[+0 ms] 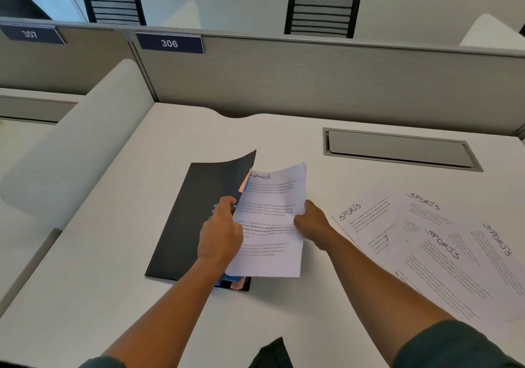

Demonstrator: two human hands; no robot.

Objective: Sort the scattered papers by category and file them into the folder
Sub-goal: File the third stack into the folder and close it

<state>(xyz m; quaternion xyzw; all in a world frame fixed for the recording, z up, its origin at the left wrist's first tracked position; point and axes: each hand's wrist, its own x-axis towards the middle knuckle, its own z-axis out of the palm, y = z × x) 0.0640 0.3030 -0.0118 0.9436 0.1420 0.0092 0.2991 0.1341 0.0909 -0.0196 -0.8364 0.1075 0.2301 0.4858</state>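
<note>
Left hand (220,232) fingers (227,201) pinch the black folder (187,225) cover up, making a gap; right hand (311,224) fingers clamp the finance papers (270,225) sliding under it. 4 sports sheets (443,254) wait well apart on the desk (113,254).

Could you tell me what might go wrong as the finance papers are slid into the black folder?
1. The finance papers are pinched only at their side edges by the left hand and right hand, so they may buckle or fan apart.
2. The folder cover stands curled up unsupported and could drop onto them.
3. The loose sports sheets beside the right forearm could be swept askew.
</note>
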